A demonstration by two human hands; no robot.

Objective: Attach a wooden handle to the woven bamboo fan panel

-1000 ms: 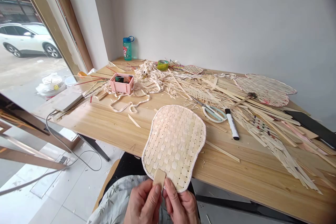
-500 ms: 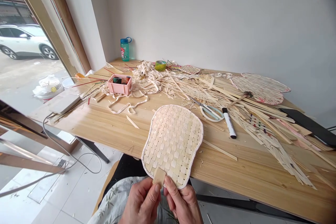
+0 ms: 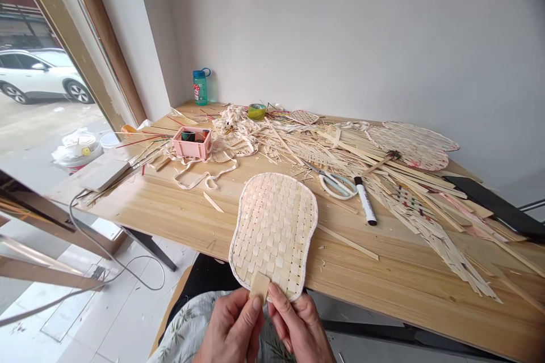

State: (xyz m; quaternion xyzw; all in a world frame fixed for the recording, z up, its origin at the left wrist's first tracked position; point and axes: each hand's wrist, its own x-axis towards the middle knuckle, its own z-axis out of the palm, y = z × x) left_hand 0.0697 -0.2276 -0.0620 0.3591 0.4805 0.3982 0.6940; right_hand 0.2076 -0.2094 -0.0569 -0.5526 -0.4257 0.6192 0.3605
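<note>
Bare wood of the counter (image 3: pixel 353 278) leaves a way past the woven bamboo fan (image 3: pixel 272 232) on either side. Reaching farther back, an arm meets the scissors (image 3: pixel 336 186), the marker (image 3: pixel 365 200), then heaped bamboo strips (image 3: pixel 340 144), and leftward the pink plastic crate (image 3: pixel 192 143).

Can't see much past the fingers here. The left hand (image 3: pixel 230 332) and right hand (image 3: pixel 298 332) both run off the bottom edge, wrists gone, and their fingers (image 3: pixel 256 303) cover the bottom rim of the woven fan (image 3: pixel 272 232) and the lower end of the little wooden tab (image 3: pixel 259 286), so no telling how that tab sits down there. Well above the fingers, the stuff in the pink plastic box (image 3: pixel 192 143) is too small to make out, and way right of them the flat black thing (image 3: pixel 498 204) gets cut off by the frame.
</note>
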